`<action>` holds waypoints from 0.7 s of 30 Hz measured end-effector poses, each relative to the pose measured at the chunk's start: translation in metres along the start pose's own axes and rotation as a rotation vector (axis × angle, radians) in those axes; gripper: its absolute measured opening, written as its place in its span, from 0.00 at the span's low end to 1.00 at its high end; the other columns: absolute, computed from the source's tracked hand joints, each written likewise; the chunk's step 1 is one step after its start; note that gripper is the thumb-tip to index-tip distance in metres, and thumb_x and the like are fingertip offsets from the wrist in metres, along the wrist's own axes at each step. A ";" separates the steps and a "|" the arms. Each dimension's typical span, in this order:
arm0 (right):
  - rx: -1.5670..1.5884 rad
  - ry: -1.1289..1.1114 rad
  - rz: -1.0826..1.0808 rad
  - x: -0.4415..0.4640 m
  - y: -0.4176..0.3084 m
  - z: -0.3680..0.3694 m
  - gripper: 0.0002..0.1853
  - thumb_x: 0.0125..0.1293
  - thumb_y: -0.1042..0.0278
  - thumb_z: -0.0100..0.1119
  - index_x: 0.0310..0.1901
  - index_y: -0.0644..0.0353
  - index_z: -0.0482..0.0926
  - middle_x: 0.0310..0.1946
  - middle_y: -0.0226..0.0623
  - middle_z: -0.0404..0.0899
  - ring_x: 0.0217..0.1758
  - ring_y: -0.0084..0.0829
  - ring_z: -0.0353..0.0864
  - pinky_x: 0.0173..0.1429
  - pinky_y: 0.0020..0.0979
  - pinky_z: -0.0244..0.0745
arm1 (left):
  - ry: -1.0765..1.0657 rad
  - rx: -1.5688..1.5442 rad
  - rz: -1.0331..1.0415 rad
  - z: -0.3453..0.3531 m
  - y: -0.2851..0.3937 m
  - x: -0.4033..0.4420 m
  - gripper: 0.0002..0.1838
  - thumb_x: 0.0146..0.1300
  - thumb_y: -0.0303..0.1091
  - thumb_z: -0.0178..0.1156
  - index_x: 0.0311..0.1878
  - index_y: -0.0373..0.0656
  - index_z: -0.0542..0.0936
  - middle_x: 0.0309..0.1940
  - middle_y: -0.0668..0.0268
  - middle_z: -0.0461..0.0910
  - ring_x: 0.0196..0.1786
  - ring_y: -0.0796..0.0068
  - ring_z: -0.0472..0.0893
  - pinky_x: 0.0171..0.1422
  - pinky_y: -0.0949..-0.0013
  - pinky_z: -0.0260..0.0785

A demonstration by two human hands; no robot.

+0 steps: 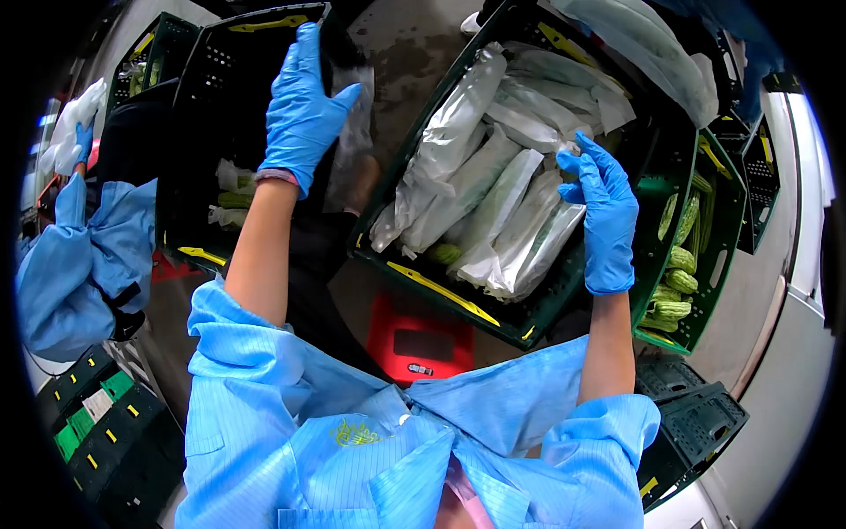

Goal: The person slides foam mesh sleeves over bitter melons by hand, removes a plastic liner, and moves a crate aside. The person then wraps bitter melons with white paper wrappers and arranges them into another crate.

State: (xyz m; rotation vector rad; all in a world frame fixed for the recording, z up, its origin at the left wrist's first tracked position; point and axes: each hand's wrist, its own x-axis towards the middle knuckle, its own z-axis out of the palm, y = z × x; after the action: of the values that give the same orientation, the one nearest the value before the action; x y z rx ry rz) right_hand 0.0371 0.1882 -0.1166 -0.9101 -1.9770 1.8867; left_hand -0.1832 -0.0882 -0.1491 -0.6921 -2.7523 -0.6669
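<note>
Both of my hands wear blue gloves. My left hand [304,115] is raised over the dark crate [204,132] on the left, its fingers stretched out and holding nothing; a clear plastic bag [352,145] hangs just beyond the thumb. Several long green gourds in whitish plastic sleeves [471,189] fill the dark green crate [419,286] in the middle. Over that crate's right side is my right hand [604,212], fingers bent and fingertips close together by the sleeve ends. Whether anything thin is between them is too small to tell. A few wrapped pieces [233,198] lie in the left crate.
At right, a green crate [718,282] holds bare ridged gourds [679,282]. A red plastic stool [419,339] is below the middle crate. A co-worker's blue sleeve [115,238] and gloved hand are at left. Stacked crates [110,432] stand lower left, more [692,423] lower right.
</note>
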 end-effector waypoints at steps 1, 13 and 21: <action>0.019 0.009 0.007 0.001 -0.002 -0.001 0.17 0.73 0.65 0.56 0.61 0.58 0.77 0.44 0.34 0.85 0.36 0.18 0.82 0.39 0.19 0.76 | 0.013 -0.086 0.051 0.006 0.006 0.002 0.47 0.57 0.35 0.72 0.76 0.44 0.55 0.70 0.49 0.65 0.71 0.51 0.67 0.75 0.59 0.61; 0.630 0.160 0.096 0.016 -0.001 -0.100 0.22 0.77 0.55 0.47 0.64 0.60 0.73 0.47 0.34 0.84 0.32 0.21 0.78 0.41 0.28 0.79 | -0.838 -0.160 0.247 0.060 0.162 -0.061 0.44 0.55 0.39 0.67 0.74 0.43 0.58 0.63 0.45 0.70 0.58 0.44 0.75 0.62 0.53 0.70; 0.845 0.109 0.072 0.001 0.009 -0.143 0.22 0.75 0.57 0.51 0.64 0.61 0.74 0.45 0.30 0.85 0.31 0.20 0.75 0.41 0.28 0.79 | -1.031 -0.198 -0.039 0.119 0.161 -0.109 0.48 0.57 0.49 0.67 0.75 0.38 0.56 0.60 0.41 0.73 0.62 0.44 0.74 0.66 0.53 0.67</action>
State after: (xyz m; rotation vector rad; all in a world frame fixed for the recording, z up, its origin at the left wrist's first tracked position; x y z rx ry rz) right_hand 0.1219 0.3035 -0.1082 -0.7846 -0.9086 2.3235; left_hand -0.0222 0.0529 -0.2272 -1.3244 -3.6415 -0.7346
